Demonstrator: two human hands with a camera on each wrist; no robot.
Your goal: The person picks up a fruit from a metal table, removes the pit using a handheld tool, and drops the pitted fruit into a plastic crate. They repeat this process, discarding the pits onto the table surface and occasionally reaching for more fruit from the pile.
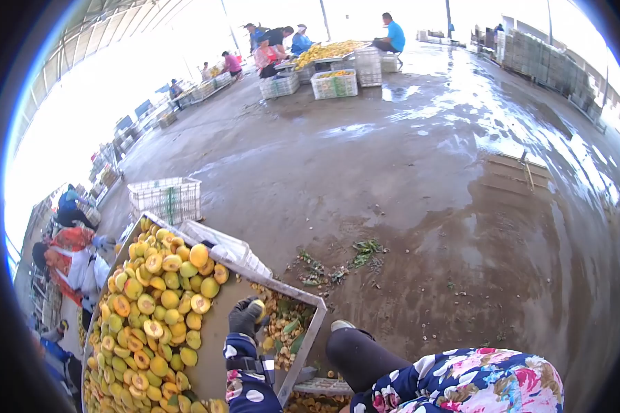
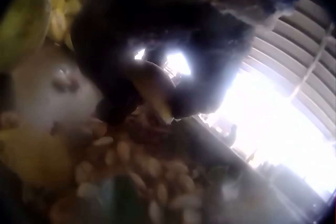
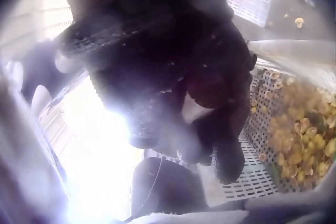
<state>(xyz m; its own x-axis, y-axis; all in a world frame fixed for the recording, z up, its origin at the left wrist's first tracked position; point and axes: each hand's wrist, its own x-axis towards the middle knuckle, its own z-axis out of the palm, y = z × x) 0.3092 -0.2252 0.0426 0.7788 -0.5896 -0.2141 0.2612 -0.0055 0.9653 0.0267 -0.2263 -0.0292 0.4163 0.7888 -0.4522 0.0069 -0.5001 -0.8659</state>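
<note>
In a dark glove, the left hand point(image 1: 247, 318) point(image 2: 173, 29) pinches a small yellow fruit piece point(image 1: 258, 310) point(image 2: 152, 87) between thumb and fingers. It is over the inner edge of a wood-framed tray point(image 1: 217, 327), right of a heap of yellow-orange fruit point(image 1: 152, 296), some halved. Beside the hand, a side section holds pits and leaves point(image 1: 286, 323) point(image 2: 152, 176). The right hand point(image 3: 168, 71), dark-gloved with fingers bent, shows only in the right wrist view; a small dark-red and pale patch lies among its fingers, too blurred to identify.
A perforated crate point(image 3: 257, 166) with fruit pieces is below the right hand. White crates point(image 1: 165, 198) stand beyond the tray. A knee point(image 1: 358, 354) is right of the tray, over wet floor point(image 1: 475, 275) with scattered leaves. People work at a fruit-covered table point(image 1: 330, 51) farther back.
</note>
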